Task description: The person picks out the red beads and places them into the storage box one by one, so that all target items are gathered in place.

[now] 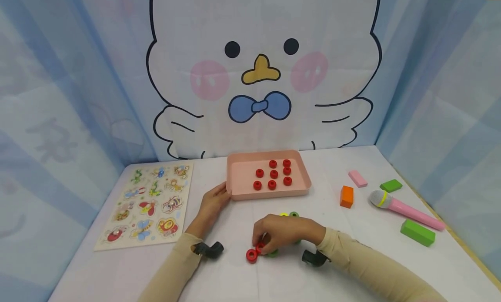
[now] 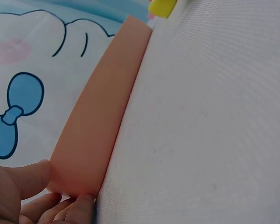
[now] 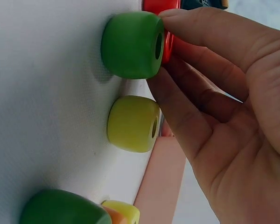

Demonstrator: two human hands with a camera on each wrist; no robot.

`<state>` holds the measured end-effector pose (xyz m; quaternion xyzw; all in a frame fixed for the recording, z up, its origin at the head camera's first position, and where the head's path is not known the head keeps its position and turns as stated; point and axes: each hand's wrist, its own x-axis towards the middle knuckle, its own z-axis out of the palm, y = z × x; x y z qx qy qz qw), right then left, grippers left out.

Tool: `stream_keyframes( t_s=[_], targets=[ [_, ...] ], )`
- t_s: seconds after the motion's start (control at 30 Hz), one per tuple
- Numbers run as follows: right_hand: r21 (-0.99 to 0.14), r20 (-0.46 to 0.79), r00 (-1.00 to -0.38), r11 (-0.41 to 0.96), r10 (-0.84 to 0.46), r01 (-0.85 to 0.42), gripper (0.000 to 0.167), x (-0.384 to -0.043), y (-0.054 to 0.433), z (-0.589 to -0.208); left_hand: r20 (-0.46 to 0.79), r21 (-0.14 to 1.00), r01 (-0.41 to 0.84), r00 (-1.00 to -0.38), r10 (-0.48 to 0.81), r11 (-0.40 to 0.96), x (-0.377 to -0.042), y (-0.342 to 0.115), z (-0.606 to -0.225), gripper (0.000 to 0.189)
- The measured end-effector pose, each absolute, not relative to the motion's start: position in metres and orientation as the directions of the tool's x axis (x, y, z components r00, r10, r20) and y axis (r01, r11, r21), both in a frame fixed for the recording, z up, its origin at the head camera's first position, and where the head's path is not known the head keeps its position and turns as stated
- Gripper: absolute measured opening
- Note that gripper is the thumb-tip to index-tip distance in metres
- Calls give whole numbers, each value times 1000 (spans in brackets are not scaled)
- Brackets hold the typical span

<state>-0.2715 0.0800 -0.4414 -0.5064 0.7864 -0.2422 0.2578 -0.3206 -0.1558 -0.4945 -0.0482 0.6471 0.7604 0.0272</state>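
My left hand [image 1: 213, 204] rests against the left front corner of a pink tray [image 1: 270, 196]; in the left wrist view its thumb touches the rim and the bent fingers lie lower on the wall. Several red beads [image 1: 274, 174] sit inside the tray. My right hand [image 1: 279, 230] pinches a red bead [image 1: 260, 248] between thumb and fingers, low over the table. Another red bead [image 1: 252, 256] lies just left of it. A green bead [image 3: 133, 45] stands close to the fingertips in the right wrist view, with a yellow bead [image 3: 133, 123] beside it.
An insect puzzle board [image 1: 146, 206] lies at the left. At the right are an orange block [image 1: 346, 197], a pink block [image 1: 358, 178], green blocks [image 1: 417, 232] and a pink toy microphone [image 1: 411, 213]. More green and yellow beads [image 1: 294, 214] lie behind my right hand.
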Motion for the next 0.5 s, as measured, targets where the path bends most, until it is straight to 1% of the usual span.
stream_keyframes(
  t_s=[0.1, 0.2, 0.33, 0.5],
  targets=[
    [-636, -151, -351, 363, -924, -681, 14, -273, 81, -438, -110, 981, -104, -994, -23, -162, -320, -155, -494, 52],
    [-644, -139, -376, 372, -916, -669, 15, -277, 84, -429, -103, 982, -99, -995, -16, -163, -320, -155, -494, 52],
    [-666, -124, -459, 417, -880, -619, 17, -294, 89, -409, -104, 981, -99, -994, -20, -166, -320, -155, -493, 52],
    [-610, -4, -569, 453, -822, -650, 20, -326, 95, -386, -104, 979, -96, -994, -32, -178, -319, -153, -494, 52]
  ],
)
